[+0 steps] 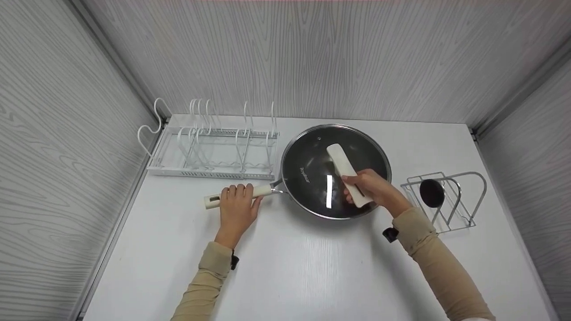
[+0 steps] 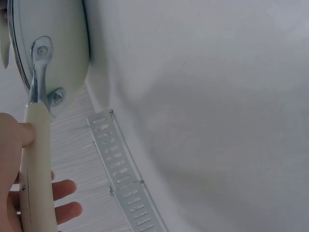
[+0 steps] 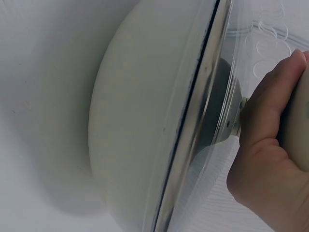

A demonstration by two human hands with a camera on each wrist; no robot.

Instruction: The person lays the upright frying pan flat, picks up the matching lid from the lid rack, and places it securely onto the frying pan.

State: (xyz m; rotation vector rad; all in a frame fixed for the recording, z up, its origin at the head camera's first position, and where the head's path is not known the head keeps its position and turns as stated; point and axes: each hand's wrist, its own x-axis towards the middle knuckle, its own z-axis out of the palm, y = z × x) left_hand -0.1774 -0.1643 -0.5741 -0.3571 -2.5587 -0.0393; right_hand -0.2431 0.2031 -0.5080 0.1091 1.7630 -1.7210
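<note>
A cream wok (image 2: 67, 48) with a long cream handle (image 1: 262, 191) stands mid-table, its handle pointing left. Over it lies a round glass lid (image 1: 303, 154) with a metal rim, level with the wok's edge in the right wrist view. My left hand (image 1: 236, 207) grips the wok handle from above, fingers curled over it and thumb along the near side. With my right hand (image 1: 374, 185) I grip the lid's long cream handle (image 1: 340, 160) near its lower right end. In the right wrist view, a round base joins that handle to the glass.
A white wire dish rack (image 1: 214, 174) with upright loops stands at the back left, close to the wok. To the right is a small grey wire rack (image 1: 473, 209) with a dark oval piece (image 1: 432, 193) on it. Grey wood-grain walls enclose the white table (image 1: 285, 267) at the back and sides.
</note>
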